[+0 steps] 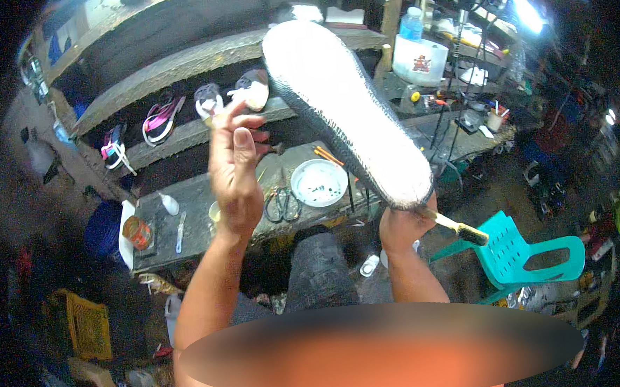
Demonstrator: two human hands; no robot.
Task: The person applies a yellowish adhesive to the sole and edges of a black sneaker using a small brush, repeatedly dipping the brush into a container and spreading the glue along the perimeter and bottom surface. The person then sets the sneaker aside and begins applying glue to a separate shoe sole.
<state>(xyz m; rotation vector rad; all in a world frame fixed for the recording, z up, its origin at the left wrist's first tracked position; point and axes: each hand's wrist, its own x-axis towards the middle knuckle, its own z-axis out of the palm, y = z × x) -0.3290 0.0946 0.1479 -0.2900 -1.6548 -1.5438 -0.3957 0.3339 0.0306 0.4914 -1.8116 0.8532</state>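
Observation:
A dark textile shoe upper with a pale, bright underside (347, 107) is raised in front of me, its bottom facing my eyes. Behind its lower end is my right hand (409, 227), gripping it; most of the fingers are hidden. A small brush (464, 230) with a light handle and dark bristles sticks out sideways from the same hand. My left hand (238, 171) is lifted to the left of the upper, apart from it, empty with loosely bent fingers. Below, the bench (159, 227) carries a white bowl (320, 183) with dark specks inside and scissors (282, 203).
Sandals (163, 119) and dark-and-white shoes (252, 90) rest on the wooden rack. A tin can (137, 232), a small white bottle (169, 204) and a knife-like tool (180, 233) lie at the bench's left. A green plastic chair (507, 251) stands right; a white bucket (420, 60) sits farther back.

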